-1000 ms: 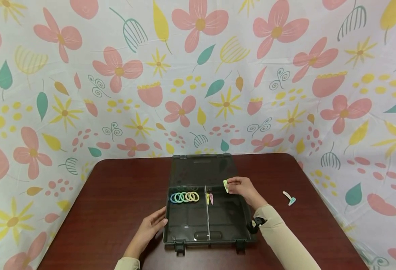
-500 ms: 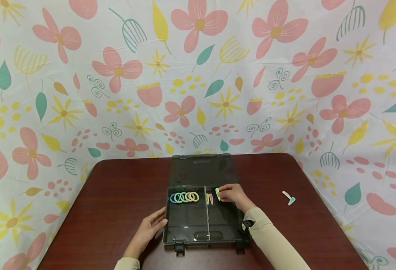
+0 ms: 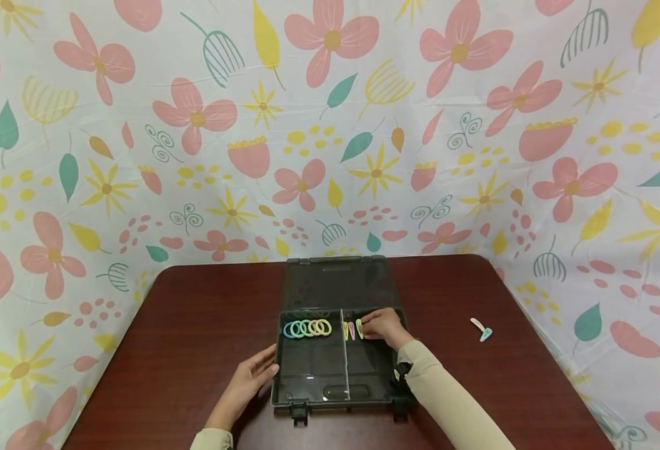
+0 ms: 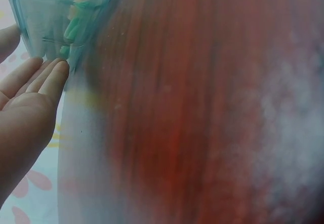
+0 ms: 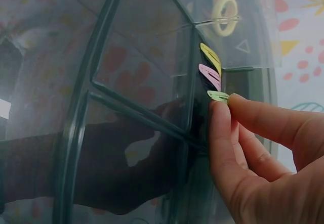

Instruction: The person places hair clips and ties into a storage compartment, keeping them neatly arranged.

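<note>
A dark see-through plastic case (image 3: 313, 365) lies with its lid laid back, split by a clear divider (image 3: 345, 365). My right hand (image 3: 385, 326) pinches a light green snap hair clip (image 5: 219, 96) between thumb and forefinger, inside the right compartment near its back. Beside it are a yellow hair clip (image 5: 210, 55) and a pink hair clip (image 5: 209, 76), side by side next to the divider. My left hand (image 3: 249, 376) rests with fairly straight fingers against the case's left side; the left wrist view shows its fingertips (image 4: 61, 68) at the wall.
Several overlapping pastel hair ties (image 3: 307, 329) form a row at the back of the left compartment. On the dark wooden table (image 3: 195, 350), a white and a teal hair clip (image 3: 484, 335) lie to the right. A flowered cloth (image 3: 330, 125) hangs behind.
My right hand has carried the light green clip left and down into the right compartment, close beside the pink one. The left hand stays at the case's side.
</note>
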`<state>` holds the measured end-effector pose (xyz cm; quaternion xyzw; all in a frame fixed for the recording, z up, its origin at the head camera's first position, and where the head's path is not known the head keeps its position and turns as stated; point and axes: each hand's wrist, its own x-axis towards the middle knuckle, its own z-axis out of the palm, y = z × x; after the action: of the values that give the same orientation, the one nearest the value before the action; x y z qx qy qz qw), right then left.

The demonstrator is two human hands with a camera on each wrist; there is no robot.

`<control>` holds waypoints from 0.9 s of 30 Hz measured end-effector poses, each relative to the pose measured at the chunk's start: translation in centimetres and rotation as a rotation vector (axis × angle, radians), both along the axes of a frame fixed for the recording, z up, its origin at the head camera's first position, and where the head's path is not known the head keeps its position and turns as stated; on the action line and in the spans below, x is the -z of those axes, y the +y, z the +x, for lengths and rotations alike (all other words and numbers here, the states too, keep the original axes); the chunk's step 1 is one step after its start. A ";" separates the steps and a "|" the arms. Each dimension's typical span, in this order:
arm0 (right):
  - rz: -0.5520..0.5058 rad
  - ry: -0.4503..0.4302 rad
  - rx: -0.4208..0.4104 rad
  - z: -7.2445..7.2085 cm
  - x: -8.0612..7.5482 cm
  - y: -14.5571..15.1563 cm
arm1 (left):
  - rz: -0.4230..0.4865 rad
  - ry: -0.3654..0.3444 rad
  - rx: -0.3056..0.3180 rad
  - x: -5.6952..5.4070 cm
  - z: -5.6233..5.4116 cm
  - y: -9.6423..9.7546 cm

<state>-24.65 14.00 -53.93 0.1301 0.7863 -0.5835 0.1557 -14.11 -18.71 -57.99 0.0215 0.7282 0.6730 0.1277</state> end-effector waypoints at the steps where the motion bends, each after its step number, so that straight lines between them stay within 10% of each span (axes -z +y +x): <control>1: 0.004 0.002 0.000 0.0 0.1 0.0 | 0.001 0.001 0.001 0.0 0.0 0.0; 27: 0.071 0.059 0.032 0.0 0.6 -0.9 | 0.009 0.018 -0.023 -0.7 0.3 0.4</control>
<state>-24.61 13.10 -54.50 0.1309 0.8086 -0.5613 0.1186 -13.78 -18.34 -57.29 0.0198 0.7266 0.6774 0.1135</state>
